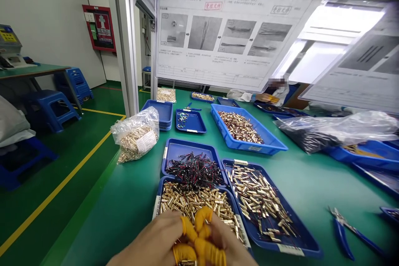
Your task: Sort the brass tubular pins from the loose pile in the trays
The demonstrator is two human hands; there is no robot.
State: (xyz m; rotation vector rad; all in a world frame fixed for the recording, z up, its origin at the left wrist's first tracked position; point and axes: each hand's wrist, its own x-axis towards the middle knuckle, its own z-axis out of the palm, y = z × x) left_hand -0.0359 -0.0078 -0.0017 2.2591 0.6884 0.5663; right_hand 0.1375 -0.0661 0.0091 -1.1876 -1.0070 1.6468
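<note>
Above the green table [311,183], has left hand [156,237] and right hand [232,241] meeting at six o'clock over tubes [215,203], too blurred to tell if clamped on any, and could snag wires [193,168] overhanging from twelve o'clock or fumble tubes through touch dulled by caps [204,216].

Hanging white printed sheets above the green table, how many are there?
2: a white printed sheet with four photos, top centre, and a tilted white printed sheet, upper right, cut off by the picture's edge. None looks hidden.
</note>
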